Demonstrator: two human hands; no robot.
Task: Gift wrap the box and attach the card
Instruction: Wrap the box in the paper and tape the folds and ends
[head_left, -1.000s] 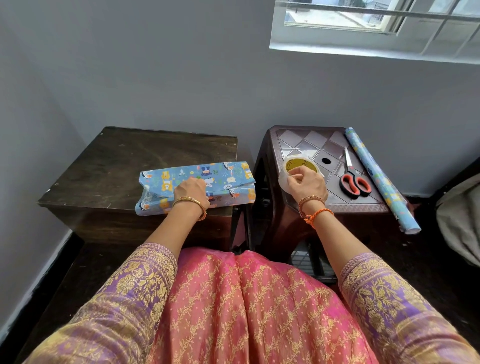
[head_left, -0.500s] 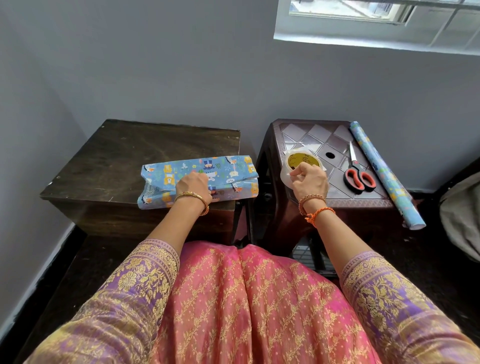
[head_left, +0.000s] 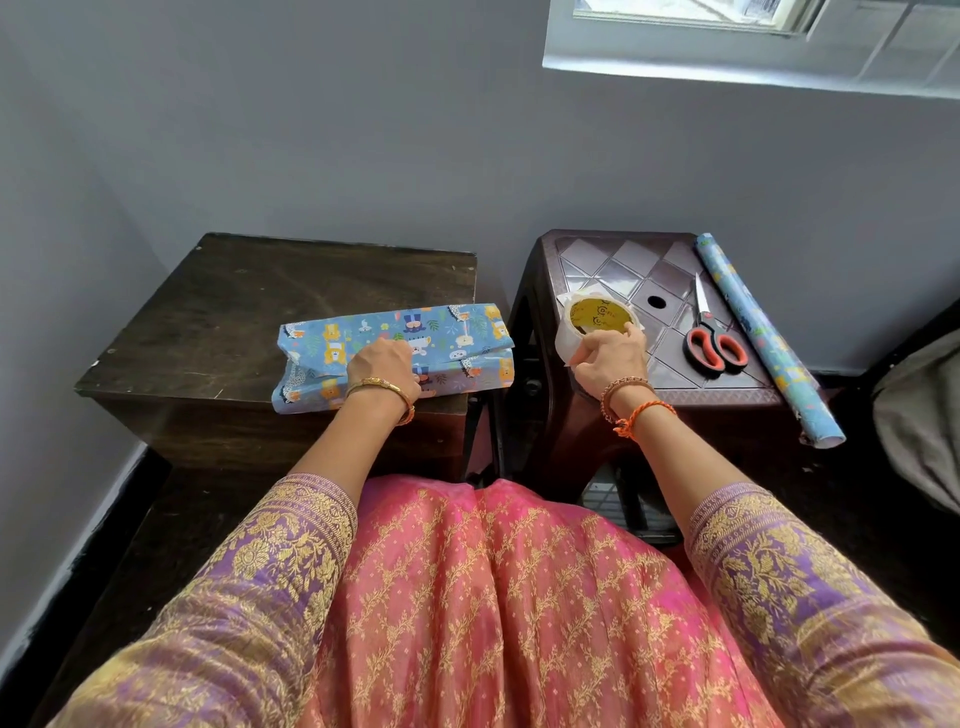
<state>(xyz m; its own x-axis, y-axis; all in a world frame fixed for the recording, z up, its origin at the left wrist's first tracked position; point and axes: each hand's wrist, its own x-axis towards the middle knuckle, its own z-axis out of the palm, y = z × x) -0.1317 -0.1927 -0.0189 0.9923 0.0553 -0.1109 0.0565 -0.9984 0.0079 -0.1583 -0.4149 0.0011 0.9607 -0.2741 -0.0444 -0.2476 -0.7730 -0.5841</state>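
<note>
A box wrapped in blue paper with cartoon animals (head_left: 457, 332) lies on the dark wooden table (head_left: 249, 312), its two paper ends loose. My left hand (head_left: 384, 366) presses down on the paper's seam along the top. On the brown plastic stool (head_left: 649, 270) sits a roll of clear tape with a yellow core (head_left: 597, 317). My right hand (head_left: 613, 356) holds the tape roll's near edge, fingers pinched at its rim. No card is in view.
Red-handled scissors (head_left: 714, 343) lie on the stool to the right of the tape. A roll of the same blue paper (head_left: 763, 332) lies along the stool's right edge, overhanging the front. A grey bag (head_left: 924, 415) sits at far right. My pink skirt fills the foreground.
My right hand has shifted slightly on the tape roll, and its fingers now pinch at the rim. The left hand stays on the wrapped box. The view has tilted down a little.
</note>
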